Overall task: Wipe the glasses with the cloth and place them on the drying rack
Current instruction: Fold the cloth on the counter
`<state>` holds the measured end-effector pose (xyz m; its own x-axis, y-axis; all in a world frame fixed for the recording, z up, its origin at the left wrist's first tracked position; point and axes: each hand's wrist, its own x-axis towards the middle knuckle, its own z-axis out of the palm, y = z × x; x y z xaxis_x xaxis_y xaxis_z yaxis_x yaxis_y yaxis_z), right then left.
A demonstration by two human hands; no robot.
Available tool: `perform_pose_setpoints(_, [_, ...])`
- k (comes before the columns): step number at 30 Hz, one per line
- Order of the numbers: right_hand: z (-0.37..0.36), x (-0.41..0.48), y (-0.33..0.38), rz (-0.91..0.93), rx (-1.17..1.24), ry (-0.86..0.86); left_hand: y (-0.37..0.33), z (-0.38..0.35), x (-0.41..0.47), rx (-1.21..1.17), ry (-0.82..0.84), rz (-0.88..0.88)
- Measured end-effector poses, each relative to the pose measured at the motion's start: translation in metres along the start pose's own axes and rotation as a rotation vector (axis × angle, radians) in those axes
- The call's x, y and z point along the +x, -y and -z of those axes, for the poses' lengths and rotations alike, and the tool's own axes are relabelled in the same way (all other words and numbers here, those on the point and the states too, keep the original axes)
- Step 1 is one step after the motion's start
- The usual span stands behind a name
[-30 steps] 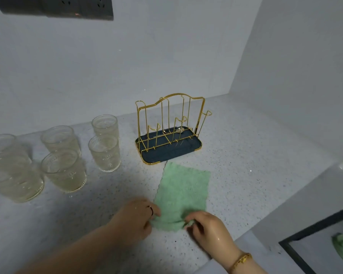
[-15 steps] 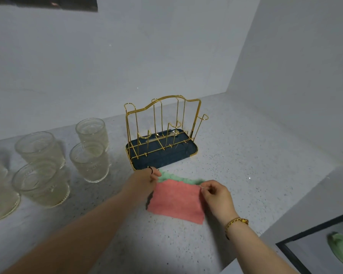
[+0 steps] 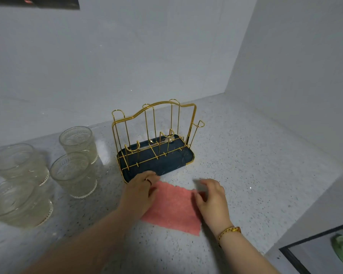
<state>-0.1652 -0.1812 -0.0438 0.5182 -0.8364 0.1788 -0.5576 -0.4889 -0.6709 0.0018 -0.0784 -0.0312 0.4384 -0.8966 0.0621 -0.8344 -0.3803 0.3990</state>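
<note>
While the pink square cloth [image 3: 172,208] lies flat on the speckled grey bench [image 3: 255,175] between both hands, just before the gold wire drying rack [image 3: 166,163], the clear ribbed glasses [image 3: 73,175] stand leftward, nearer the left hand [image 3: 139,192]. That hand rests on the cloth's far left corner, a pinch impossible to confirm; the right hand [image 3: 212,196] arches over the right edge, fingers loosely curled, gripping nothing.
</note>
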Motion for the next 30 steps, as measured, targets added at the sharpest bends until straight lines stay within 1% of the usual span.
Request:
perform_pose_setpoints(1, [0.002, -0.003, 0.001, 0.076, -0.005, -0.029, 0.0, 0.002, -0.005, 0.027, -0.024, -0.033])
perform_pose_setpoints(2, [0.003, -0.008, 0.001, 0.16, -0.005, -0.028, -0.001, 0.004, -0.012, 0.032, -0.059, -0.091])
perform_pose_setpoints(3, [0.005, -0.015, 0.0, 0.239, -0.01, 0.0, -0.002, 0.005, -0.018, 0.013, -0.055, -0.162])
perform_pose_setpoints(5, [0.008, -0.027, -0.008, 0.34, -0.042, 0.119, -0.003, 0.004, -0.032, -0.03, 0.059, -0.279])
perform_pose_setpoints(6, [0.011, -0.033, -0.009, 0.351, -0.06, 0.202, -0.005, 0.002, -0.039, -0.014, 0.125, -0.326])
perform_pose_setpoints(7, [0.012, -0.037, -0.011, 0.345, -0.07, 0.266, -0.005, -0.003, -0.045, 0.008, 0.153, -0.369])
perform_pose_setpoints(9, [0.014, -0.044, -0.011, 0.321, -0.076, 0.314, -0.013, -0.006, -0.054, 0.062, 0.204, -0.432])
perform_pose_setpoints(10, [0.015, -0.047, -0.01, 0.313, -0.082, 0.318, -0.017, -0.001, -0.056, 0.046, 0.281, -0.403])
perform_pose_setpoints(11, [0.016, -0.049, -0.008, 0.318, -0.096, 0.319, -0.016, 0.004, -0.055, 0.04, 0.298, -0.4])
perform_pose_setpoints(12, [0.015, -0.054, -0.004, 0.342, -0.116, 0.328, -0.01, 0.003, -0.058, 0.057, 0.297, -0.396])
perform_pose_setpoints(13, [0.016, -0.057, -0.003, 0.38, -0.137, 0.348, -0.004, 0.005, -0.059, 0.109, 0.247, -0.434])
perform_pose_setpoints(14, [0.015, -0.063, 0.0, 0.424, -0.144, 0.372, 0.0, 0.011, -0.063, 0.138, 0.249, -0.434])
perform_pose_setpoints(16, [0.012, -0.075, 0.005, 0.511, -0.151, 0.41, 0.008, 0.024, -0.069, 0.156, 0.267, -0.356])
perform_pose_setpoints(17, [0.01, -0.08, 0.008, 0.56, -0.159, 0.424, 0.011, 0.023, -0.075, 0.191, 0.235, -0.344])
perform_pose_setpoints(18, [0.008, -0.083, 0.01, 0.602, -0.165, 0.429, 0.012, 0.025, -0.079, 0.187, 0.261, -0.341])
perform_pose_setpoints(20, [0.005, -0.084, 0.01, 0.665, -0.177, 0.399, 0.012, 0.024, -0.085, 0.138, 0.344, -0.373])
perform_pose_setpoints(21, [0.005, -0.082, 0.009, 0.687, -0.205, 0.361, 0.01, 0.022, -0.089, 0.154, 0.331, -0.386])
perform_pose_setpoints(23, [0.006, -0.074, 0.004, 0.686, -0.295, 0.313, 0.005, 0.015, -0.091, 0.212, 0.27, -0.443])
perform_pose_setpoints(26, [0.007, -0.07, 0.003, 0.625, -0.334, 0.344, -0.004, 0.003, -0.094, 0.222, 0.199, -0.509])
perform_pose_setpoints(28, [0.006, -0.072, 0.008, 0.61, -0.325, 0.37, -0.008, -0.008, -0.093, 0.245, 0.17, -0.511])
perform_pose_setpoints(30, [0.007, -0.075, 0.011, 0.633, -0.339, 0.387, -0.011, -0.011, -0.091, 0.252, 0.162, -0.484])
